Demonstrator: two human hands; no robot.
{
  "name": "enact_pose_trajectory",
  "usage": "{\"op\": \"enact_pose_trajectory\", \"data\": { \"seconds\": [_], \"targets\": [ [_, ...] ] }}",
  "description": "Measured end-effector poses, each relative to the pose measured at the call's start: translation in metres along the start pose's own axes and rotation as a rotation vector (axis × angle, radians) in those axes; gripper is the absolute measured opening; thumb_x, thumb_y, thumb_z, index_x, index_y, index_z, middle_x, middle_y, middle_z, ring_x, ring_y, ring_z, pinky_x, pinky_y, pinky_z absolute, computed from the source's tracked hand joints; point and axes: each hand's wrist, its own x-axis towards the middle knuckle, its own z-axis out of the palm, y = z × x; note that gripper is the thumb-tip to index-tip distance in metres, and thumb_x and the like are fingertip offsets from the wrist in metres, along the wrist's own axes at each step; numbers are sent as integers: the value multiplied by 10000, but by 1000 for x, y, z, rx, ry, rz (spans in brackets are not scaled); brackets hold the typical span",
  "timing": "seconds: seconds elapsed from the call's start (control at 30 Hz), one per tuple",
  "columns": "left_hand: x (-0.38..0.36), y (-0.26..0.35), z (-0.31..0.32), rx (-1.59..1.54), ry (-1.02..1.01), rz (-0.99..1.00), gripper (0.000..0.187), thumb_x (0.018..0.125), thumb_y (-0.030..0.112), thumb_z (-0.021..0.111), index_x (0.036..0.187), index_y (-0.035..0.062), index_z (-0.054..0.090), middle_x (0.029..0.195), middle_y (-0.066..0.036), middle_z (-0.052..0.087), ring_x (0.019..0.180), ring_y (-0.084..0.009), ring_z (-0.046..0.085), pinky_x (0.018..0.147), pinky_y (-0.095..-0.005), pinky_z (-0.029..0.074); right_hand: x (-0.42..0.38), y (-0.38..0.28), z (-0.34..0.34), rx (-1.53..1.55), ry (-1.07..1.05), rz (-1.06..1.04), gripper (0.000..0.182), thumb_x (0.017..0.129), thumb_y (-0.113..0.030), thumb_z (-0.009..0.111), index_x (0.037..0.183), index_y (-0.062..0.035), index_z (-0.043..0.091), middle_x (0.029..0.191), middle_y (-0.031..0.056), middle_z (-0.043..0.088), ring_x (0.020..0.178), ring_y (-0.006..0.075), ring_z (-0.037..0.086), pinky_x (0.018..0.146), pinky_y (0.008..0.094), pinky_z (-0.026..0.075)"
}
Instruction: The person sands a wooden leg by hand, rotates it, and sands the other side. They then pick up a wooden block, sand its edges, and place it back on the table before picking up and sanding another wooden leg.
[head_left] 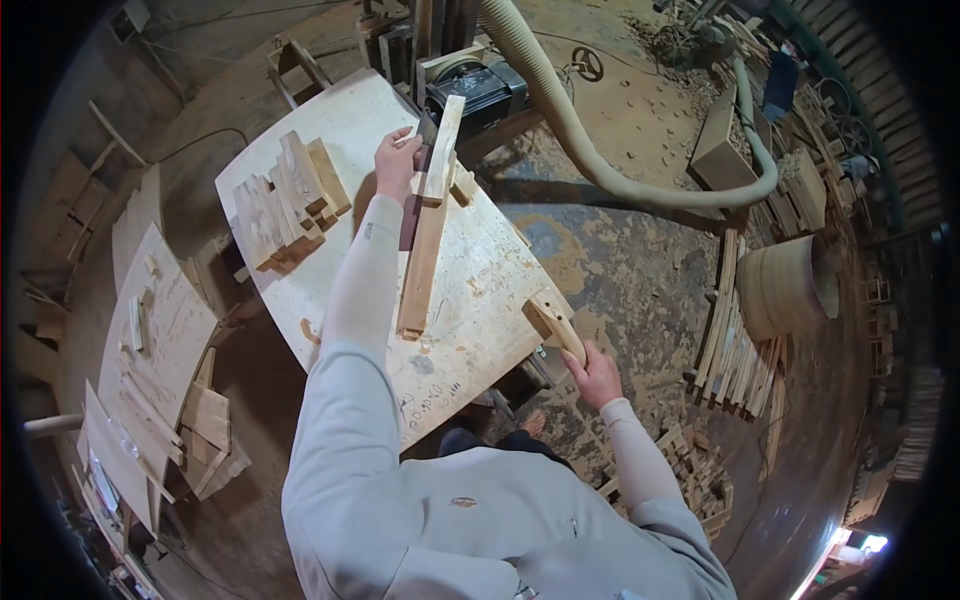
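My right hand [597, 376] is closed around the lower end of a short wooden piece [556, 318] with small dark holes, at the right edge of the pale worktable [480, 330]. At the far side, my left hand [399, 163] has its fingers curled together beside a dark upright plate [425, 134]; a small pale thing shows at the fingertips, too small to name. Just right of this hand, a pale wooden piece [446, 150] lies over the far end of a long brown wooden bar [424, 270].
Stacked wooden pieces [285, 205] lie on the table's left part. Behind it stand a dark motor [480, 92] and a thick ribbed hose [590, 165]. Wooden strips [740, 360] and a round drum [785, 285] are on the floor at right; boards [160, 310] are at left.
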Motion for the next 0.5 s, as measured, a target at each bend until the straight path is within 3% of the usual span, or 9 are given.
{"op": "enact_pose_trajectory", "data": {
  "seconds": [0.1,0.2,0.27,0.33,0.4,0.5],
  "targets": [
    [-23,13,7,-177,-164,-43,436,1055,60,771,1455,7,605,1087,-75,747,869,-129,716,774,-272,607,-2,-1,-4,-10,9,-10,465,1074,-514,690,1053,-52,645,837,249,727,823,500,723,712,575,532],
    [-77,29,22,-337,-316,-95,411,1089,30,711,1480,-25,594,1305,-115,721,1082,-187,752,991,-315,633,-3,7,-3,-20,-6,13,474,1072,-532,688,1087,-58,672,839,249,727,832,504,719,717,572,537],
    [-106,28,29,-330,-369,-153,421,1095,37,707,1496,-24,593,1324,-113,720,1095,-188,751,1013,-317,632,0,22,5,-43,27,-28,486,1061,-543,696,1178,-72,708,875,244,743,860,490,734,743,563,554],
    [-148,34,36,-286,-400,-230,430,1110,60,696,1520,-26,600,1363,-110,720,1145,-180,743,1076,-310,617,-2,17,-2,-26,-10,7,501,1062,-556,684,1159,-65,707,942,255,754,911,496,733,790,574,562],
    [-175,22,39,-262,-400,-272,414,1110,65,698,1506,-28,618,1353,-105,727,1150,-172,741,1079,-305,615,-4,6,-13,-3,-47,27,518,1062,-569,672,1139,-58,705,1010,266,766,962,502,733,836,585,571],
    [-211,-2,40,-235,-415,-299,370,1107,76,706,1458,-33,670,1302,-88,754,1114,-148,745,1051,-287,623,-10,4,-22,92,13,4,531,1051,-555,698,1236,-58,732,1101,247,777,1026,463,748,903,543,586]
  ]
}}
